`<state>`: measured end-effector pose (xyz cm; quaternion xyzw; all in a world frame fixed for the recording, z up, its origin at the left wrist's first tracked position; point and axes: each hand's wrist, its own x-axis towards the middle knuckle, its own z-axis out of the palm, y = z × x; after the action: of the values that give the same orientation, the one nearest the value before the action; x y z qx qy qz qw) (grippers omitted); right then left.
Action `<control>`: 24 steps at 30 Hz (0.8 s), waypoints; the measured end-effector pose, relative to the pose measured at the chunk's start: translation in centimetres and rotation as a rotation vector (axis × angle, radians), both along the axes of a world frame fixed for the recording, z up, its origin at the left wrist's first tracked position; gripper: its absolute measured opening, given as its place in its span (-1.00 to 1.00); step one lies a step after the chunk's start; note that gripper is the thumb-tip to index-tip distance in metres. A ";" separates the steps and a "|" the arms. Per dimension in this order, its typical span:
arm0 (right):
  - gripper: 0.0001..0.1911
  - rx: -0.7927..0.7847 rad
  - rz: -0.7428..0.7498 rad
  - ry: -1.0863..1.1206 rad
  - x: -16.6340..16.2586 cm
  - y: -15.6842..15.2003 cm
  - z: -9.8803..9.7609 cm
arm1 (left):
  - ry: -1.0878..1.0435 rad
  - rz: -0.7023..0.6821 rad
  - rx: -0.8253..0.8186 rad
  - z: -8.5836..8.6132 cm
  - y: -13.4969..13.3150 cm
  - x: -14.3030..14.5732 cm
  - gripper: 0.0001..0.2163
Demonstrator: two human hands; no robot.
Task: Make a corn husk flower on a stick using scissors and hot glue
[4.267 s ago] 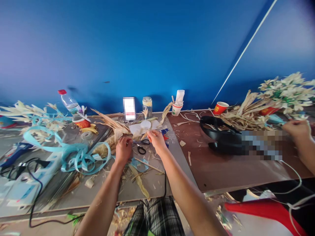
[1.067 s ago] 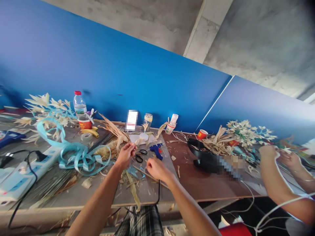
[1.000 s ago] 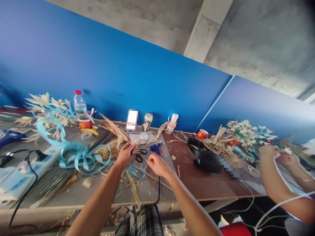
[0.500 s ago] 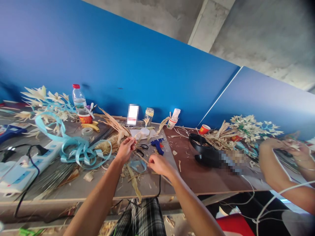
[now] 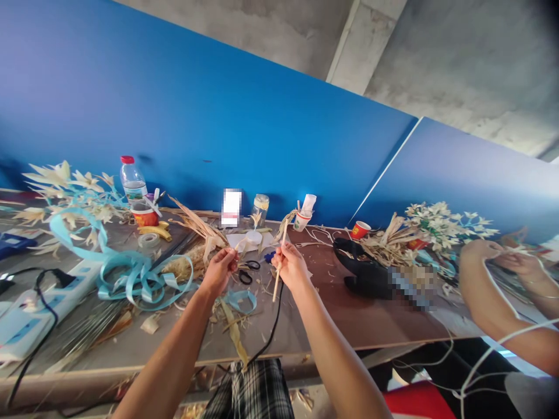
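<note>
My right hand [image 5: 292, 265] is closed around a thin pale stick [image 5: 276, 286], which stands nearly upright and sticks out above and below the fingers. To its left, my left hand [image 5: 219, 269] pinches something small and pale that I cannot make out. Black-handled scissors [image 5: 245, 276] lie on the table just right of my left hand. A blue glue gun [image 5: 269, 256] shows only in part behind my right hand. Dried husks [image 5: 196, 224] and a loop of light blue ribbon [image 5: 241, 301] lie close by.
A power strip [image 5: 56, 308], tangled blue ribbon [image 5: 131, 279] and a bottle [image 5: 133, 183] are on the left. Farther back stand a jar [image 5: 261, 210] and a paper cup [image 5: 302, 220]. At right are a black object [image 5: 367, 286], a red cup [image 5: 360, 230] and another person's arms [image 5: 489, 297].
My right hand has risen and turned, bringing the stick from slanted to nearly upright and covering most of the glue gun. My left hand stays pinched in about the same place.
</note>
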<state>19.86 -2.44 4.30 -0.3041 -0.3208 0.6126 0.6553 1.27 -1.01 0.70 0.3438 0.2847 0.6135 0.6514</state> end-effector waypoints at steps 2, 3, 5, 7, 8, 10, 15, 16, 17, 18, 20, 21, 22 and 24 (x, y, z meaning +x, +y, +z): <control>-0.72 -0.052 0.077 -0.075 -0.5 0.4 -0.1 | 0.011 -0.012 0.012 0.1 -0.1 0.1 -0.72; -0.69 -0.091 0.125 -0.145 -0.9 0.5 -0.3 | 0.022 -0.021 0.018 0.1 -0.2 0.1 -0.72; -0.62 -0.141 0.205 -0.302 -1.7 0.6 -0.9 | 0.058 -0.030 0.029 0.0 -0.1 0.3 -0.71; -0.58 -0.122 0.260 -0.429 -2.5 0.6 -1.4 | 0.110 -0.022 0.044 -0.2 -0.1 0.4 -0.71; -0.58 -0.096 0.277 -0.487 -2.8 0.5 -1.6 | 0.145 -0.012 0.054 -0.3 0.0 0.4 -0.71; -0.60 -0.030 0.266 -0.613 -3.2 0.6 -1.8 | 0.230 0.006 0.082 -0.6 0.1 0.6 -0.72; -0.60 0.158 0.070 -0.976 -3.2 0.6 -2.1 | 0.483 0.081 0.150 -0.9 -0.1 1.2 -0.75; -0.58 0.196 0.048 -1.030 -3.1 0.6 -2.2 | 0.533 0.106 0.163 -0.9 -0.2 1.3 -0.76; -0.56 0.229 0.032 -1.072 -3.0 0.6 -2.4 | 0.577 0.120 0.182 -0.9 -0.3 1.4 -0.76; -0.54 0.255 0.021 -1.103 -2.9 0.6 -2.5 | 0.611 0.126 0.199 -0.9 -0.3 1.5 -0.77; -0.55 0.284 -0.004 -1.146 -2.8 0.7 -2.8 | 0.659 0.114 0.227 -0.8 -0.4 1.7 -0.79; -0.56 0.290 -0.021 -1.168 -2.7 0.7 -3.0 | 0.676 0.103 0.236 -0.8 -0.5 1.7 -0.79; -0.56 0.290 -0.041 -1.194 -2.7 0.8 -3.1 | 0.693 0.092 0.242 -0.8 -0.5 1.7 -0.79; -0.54 0.283 -0.077 -1.248 -2.6 0.8 -3.2 | 0.732 0.085 0.250 -0.8 -0.6 1.7 -0.79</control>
<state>17.24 -1.61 1.10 -0.5252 -0.7085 0.2482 0.4006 2.98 -1.57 -0.08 0.6047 0.4351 0.5067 0.4340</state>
